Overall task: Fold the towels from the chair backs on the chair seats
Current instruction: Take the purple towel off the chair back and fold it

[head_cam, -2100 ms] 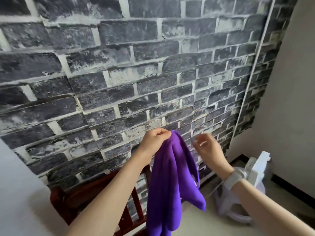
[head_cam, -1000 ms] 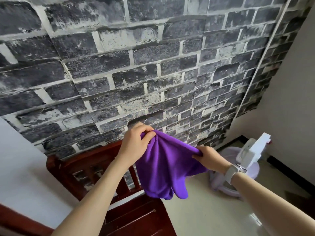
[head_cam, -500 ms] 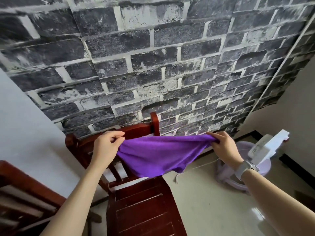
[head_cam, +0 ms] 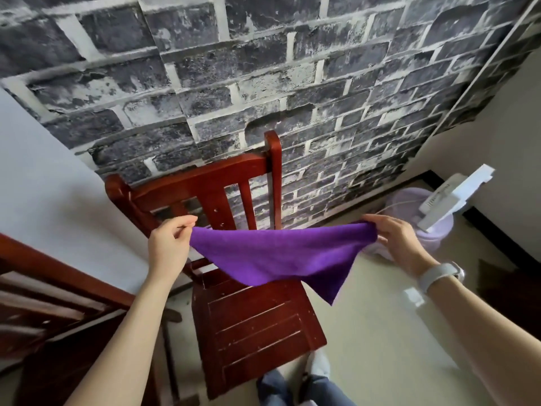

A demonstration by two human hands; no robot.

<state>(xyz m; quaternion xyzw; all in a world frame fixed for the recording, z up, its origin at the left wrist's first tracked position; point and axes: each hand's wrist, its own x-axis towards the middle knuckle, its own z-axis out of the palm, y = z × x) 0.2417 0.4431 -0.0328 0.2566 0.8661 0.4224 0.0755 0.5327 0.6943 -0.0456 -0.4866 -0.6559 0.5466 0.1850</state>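
We hold the purple towel (head_cam: 281, 256) stretched above the chair seat (head_cam: 257, 323), left hand (head_cam: 168, 244) and right hand (head_cam: 401, 241) each pinching a top corner. The loose lower corner could drape off the seat's right edge, skewing the fold.

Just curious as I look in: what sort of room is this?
Probably a room in a home: a wooden chair against brick-pattern wallpaper, and a lilac floor fan in the corner.
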